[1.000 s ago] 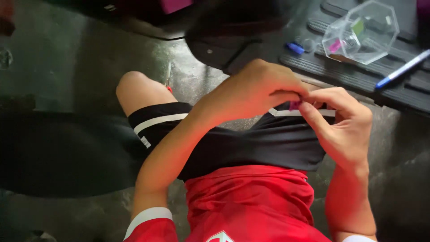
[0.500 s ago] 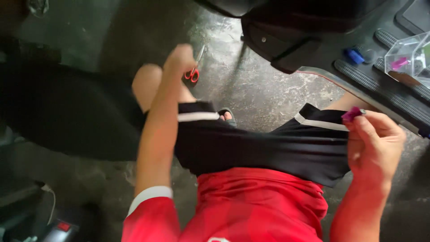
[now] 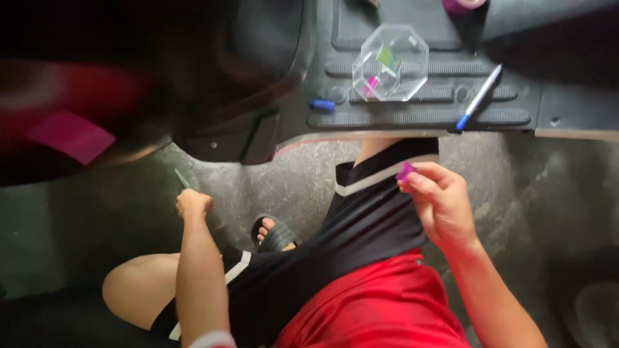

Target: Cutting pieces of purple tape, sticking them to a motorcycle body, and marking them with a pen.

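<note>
The left hand (image 3: 193, 203) clenches small scissors (image 3: 183, 180) low over the floor (image 3: 258, 187); the right hand (image 3: 438, 203) pinches a tiny purple piece (image 3: 405, 171) above the lap, kept ready for cutting.

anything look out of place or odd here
Nothing spilled or damaged. One oddity: the scissors the left hand is grasping lie down on the concrete floor, away from the blue pen and clear octagonal box on the black mat.
</note>
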